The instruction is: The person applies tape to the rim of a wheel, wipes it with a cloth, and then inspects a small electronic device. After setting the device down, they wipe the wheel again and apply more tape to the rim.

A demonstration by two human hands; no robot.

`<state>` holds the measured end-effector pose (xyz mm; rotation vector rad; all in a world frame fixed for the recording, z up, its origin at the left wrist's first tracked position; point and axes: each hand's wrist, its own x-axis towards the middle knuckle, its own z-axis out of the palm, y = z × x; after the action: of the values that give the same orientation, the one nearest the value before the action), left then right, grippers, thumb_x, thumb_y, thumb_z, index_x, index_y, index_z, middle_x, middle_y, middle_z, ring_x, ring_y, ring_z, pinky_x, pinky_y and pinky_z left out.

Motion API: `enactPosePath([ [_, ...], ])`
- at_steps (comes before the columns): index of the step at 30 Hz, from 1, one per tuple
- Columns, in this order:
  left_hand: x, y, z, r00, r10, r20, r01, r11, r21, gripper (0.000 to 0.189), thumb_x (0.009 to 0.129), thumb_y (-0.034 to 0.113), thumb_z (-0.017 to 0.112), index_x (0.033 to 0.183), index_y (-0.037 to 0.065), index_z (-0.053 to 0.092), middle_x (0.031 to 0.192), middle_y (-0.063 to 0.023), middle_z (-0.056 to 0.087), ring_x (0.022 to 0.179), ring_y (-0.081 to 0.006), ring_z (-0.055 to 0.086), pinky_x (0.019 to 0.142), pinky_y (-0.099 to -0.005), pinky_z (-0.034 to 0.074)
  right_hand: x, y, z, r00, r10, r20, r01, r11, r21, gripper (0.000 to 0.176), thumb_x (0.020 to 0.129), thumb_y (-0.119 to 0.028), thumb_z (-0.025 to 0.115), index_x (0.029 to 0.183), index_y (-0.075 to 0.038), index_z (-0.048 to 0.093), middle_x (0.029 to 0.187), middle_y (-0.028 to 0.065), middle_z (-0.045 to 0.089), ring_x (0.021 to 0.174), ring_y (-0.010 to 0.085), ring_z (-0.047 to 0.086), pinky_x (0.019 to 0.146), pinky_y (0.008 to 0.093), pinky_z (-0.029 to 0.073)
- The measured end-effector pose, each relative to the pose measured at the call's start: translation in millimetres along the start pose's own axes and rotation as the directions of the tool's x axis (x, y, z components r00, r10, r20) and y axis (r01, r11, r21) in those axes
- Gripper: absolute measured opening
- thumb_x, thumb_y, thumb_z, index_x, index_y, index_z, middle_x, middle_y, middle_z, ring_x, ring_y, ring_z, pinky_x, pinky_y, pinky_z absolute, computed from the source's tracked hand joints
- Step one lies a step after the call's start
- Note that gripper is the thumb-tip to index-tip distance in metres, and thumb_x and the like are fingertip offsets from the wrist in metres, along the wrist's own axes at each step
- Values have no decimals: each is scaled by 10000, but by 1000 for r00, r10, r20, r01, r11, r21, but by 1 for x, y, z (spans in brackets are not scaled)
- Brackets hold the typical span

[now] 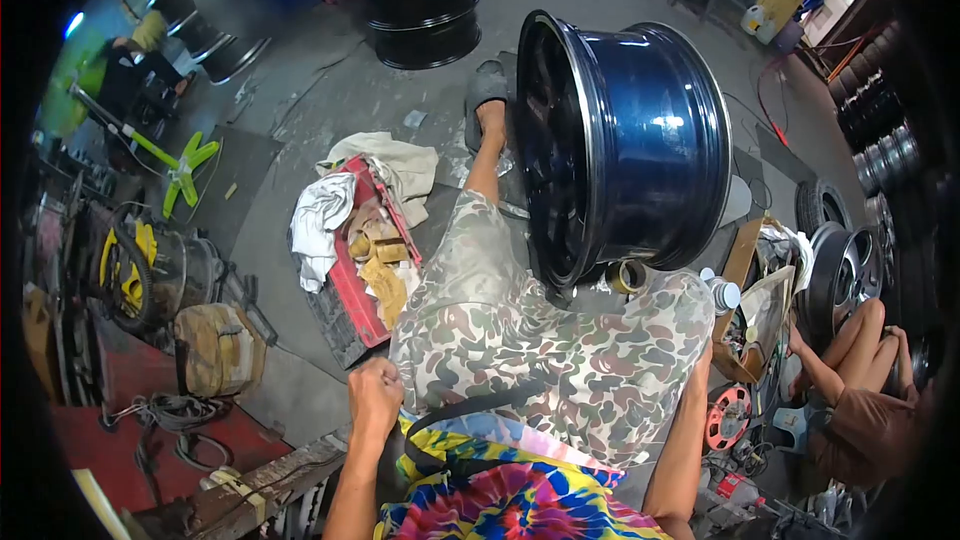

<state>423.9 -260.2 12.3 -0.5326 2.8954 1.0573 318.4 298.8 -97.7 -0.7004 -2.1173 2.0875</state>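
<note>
My left hand (375, 392) is curled into a fist beside my left thigh, near the end of a red toolbox (372, 285). Whatever its fingers hold, if anything, is hidden. My right forearm (685, 430) runs along the outside of my right thigh, and the hand itself is hidden past the knee. Between my legs in camouflage trousers (470, 340) a dark blue, glossy wheel rim (655, 130) stands on its tread, its open face turned left. A roll of tape (628, 277) lies beneath it by my right knee.
White cloth (322, 220) and sandpaper-like sheets (382, 285) lie on the toolbox. Black rims (415, 0) are stacked ahead. A yellow vacuum-like machine (130, 265) stands left. At right are a wooden box (745, 340), a red cord reel (728, 417) and another person's bare legs (850, 345).
</note>
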Motion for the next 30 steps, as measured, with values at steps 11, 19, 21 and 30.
enactPosePath([
  [11, 71, -48, 54, 978, -111, -177, 93, 990, -107, 189, 996, 148, 499, 849, 31, 523, 765, -148, 471, 720, -232, 447, 683, -374, 411, 3, 25, -30, 999, 43, -33, -51, 946, -319, 367, 1022, -326, 597, 1221, -26, 667, 1039, 83, 689, 875, 183, 666, 756, 327, 543],
  [19, 68, -35, -39, 890, 10, 455, 49, 992, -118, 209, 919, 61, 677, 1113, 4, 622, 970, -118, 711, 864, -206, 681, 770, -369, 527, -39, 110, -46, 970, 242, 12, -166, 701, -694, 333, 1025, -293, 599, 1241, -47, 660, 1035, 86, 695, 867, 193, 674, 745, 334, 549],
  [21, 82, -24, -40, 880, 89, 467, -66, 996, -66, 256, 949, 83, 658, 1192, 12, 620, 1011, -124, 730, 901, -206, 701, 797, -367, 541, -35, 127, -44, 966, 258, 31, -150, 650, -745, 325, 1026, -284, 599, 1246, -52, 658, 1033, 86, 697, 865, 196, 676, 742, 336, 550],
  [30, 115, 83, 40, 919, 393, -18, -356, 851, 387, 439, 989, 100, 592, 1400, -53, 599, 1256, -232, 700, 1107, -256, 706, 923, -314, 552, 13, 156, -19, 952, 266, 152, -19, 545, -838, 298, 1029, -246, 601, 1269, -76, 650, 1028, 90, 703, 856, 208, 685, 730, 344, 556],
])
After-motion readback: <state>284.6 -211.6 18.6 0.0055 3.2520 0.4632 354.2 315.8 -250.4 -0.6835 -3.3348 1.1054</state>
